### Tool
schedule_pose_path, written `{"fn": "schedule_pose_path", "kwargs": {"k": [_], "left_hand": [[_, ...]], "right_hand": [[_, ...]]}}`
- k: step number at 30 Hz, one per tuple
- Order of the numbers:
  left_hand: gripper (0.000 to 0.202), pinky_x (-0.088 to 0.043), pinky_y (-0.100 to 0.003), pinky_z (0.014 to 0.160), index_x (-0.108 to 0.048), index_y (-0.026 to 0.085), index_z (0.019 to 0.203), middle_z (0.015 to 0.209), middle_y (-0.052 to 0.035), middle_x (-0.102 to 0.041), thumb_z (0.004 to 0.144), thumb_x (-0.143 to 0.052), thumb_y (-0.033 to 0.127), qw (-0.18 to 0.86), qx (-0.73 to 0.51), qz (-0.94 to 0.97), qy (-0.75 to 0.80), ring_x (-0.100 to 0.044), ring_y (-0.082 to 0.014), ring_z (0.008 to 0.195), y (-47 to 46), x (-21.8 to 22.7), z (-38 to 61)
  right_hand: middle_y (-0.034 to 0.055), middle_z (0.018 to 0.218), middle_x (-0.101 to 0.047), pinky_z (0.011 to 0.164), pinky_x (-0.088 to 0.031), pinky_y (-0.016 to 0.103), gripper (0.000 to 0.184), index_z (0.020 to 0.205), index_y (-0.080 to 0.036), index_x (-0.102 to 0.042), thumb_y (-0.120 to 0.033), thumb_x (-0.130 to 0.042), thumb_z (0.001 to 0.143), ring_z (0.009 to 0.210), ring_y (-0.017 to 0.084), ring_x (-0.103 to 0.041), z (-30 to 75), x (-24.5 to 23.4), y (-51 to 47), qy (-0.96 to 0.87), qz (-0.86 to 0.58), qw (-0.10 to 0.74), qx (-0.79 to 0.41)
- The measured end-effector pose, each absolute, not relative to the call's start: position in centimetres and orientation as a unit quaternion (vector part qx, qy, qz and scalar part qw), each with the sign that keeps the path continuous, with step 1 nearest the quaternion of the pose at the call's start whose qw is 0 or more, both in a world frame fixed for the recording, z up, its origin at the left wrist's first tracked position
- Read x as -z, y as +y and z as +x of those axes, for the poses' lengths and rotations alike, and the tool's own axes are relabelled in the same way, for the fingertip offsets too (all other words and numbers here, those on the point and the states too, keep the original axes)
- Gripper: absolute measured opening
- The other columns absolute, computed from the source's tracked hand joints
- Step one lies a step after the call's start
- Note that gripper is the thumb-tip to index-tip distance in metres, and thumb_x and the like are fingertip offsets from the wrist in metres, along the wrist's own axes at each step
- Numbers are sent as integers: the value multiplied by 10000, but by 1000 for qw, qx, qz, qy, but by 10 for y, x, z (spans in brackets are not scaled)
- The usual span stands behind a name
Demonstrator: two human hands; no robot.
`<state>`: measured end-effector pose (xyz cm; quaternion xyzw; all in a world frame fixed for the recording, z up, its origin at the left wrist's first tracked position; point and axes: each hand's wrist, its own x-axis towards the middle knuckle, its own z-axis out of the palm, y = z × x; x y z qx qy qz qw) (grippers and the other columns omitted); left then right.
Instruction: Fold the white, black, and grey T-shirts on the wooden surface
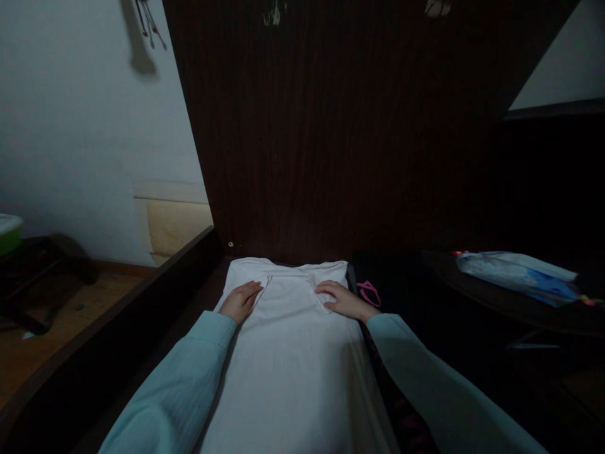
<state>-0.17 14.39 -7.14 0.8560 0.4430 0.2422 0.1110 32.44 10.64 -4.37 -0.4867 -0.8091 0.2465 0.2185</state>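
Note:
A white garment (297, 366), which looks like a shirt, lies spread out lengthwise in front of me, its far end close to a dark wooden panel. Folded-in flaps, perhaps sleeves, show near that far end. My left hand (241, 300) rests on the left flap, fingers stretched out and palm down. On the opposite side my right hand (346, 301) lies on the right flap with its fingers spread and slightly bent. Neither hand grips the cloth. The surface under the garment is mostly hidden.
A tall dark wooden panel (326, 139) rises behind the garment. Along the left runs a dark wooden rail (123, 328). Right of my right hand is a pink strap (368, 293); farther right lies a blue and white plastic package (520, 275). A green container (9, 235) stands far left.

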Motion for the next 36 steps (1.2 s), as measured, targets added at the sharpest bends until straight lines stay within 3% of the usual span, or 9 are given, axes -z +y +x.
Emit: {"fn": "schedule_pose_path", "kwargs": {"k": [6, 12, 16, 21, 27, 30, 36], "left_hand": [[416, -373, -369, 1017, -566, 191, 1167, 1250, -49, -541, 831, -322, 222, 86, -195, 865, 454, -446, -183, 1205, 142, 70, -2], [457, -257, -503, 1042, -402, 233, 1321, 1406, -50, -340, 882, -296, 301, 27, -81, 826, 557, -258, -240, 1320, 126, 54, 11], [499, -217, -493, 1060, -328, 217, 1364, 1442, -56, -253, 888, -301, 364, 19, -30, 802, 596, -193, -252, 1340, 122, 49, 14], [500, -232, -476, 1059, -338, 243, 1358, 1438, -46, -266, 888, -310, 408, 21, -26, 804, 594, -201, -251, 1338, 122, 48, 12], [469, -255, -445, 1057, -398, 252, 1325, 1422, -33, -311, 886, -320, 397, 27, -46, 800, 597, -238, -236, 1328, 122, 45, 12], [463, -260, -440, 1055, -420, 246, 1311, 1414, -37, -329, 879, -335, 388, 26, -57, 802, 594, -248, -237, 1324, 124, 47, 11], [468, -274, -450, 1044, -435, 244, 1299, 1397, -53, -361, 872, -333, 405, 24, -85, 813, 575, -270, -242, 1314, 129, 57, 5]], "right_hand": [[101, 1423, -284, 1099, -166, 421, 564, 1256, -180, -486, -156, -515, 693, 1331, 227, -221, 322, 40, 104, -795, -531, 113, -270], [49, 1474, -136, 1098, -52, 473, 618, 1363, -230, -338, -212, -467, 758, 1368, 225, -52, 316, 31, 98, -771, -566, 46, -287], [49, 1474, -123, 1076, -15, 528, 618, 1367, -257, -326, -374, -491, 784, 1365, 259, -20, 318, 33, 96, -767, -582, 48, -266], [59, 1452, -218, 1077, -73, 533, 583, 1330, -255, -395, -468, -477, 793, 1357, 271, -111, 319, 40, 100, -758, -594, 101, -248], [104, 1188, -555, 1016, -338, 374, 379, 1130, -148, -569, -300, -407, 823, 1125, 194, -494, 322, 44, 108, -754, -567, 237, -232], [103, 1113, -593, 989, -366, 374, 314, 1028, -144, -609, -284, -455, 793, 1073, 202, -522, 323, 44, 109, -770, -549, 236, -223], [91, 1109, -593, 1004, -350, 375, 280, 994, -150, -613, -205, -438, 783, 1082, 192, -513, 324, 44, 108, -777, -544, 232, -217]]}}
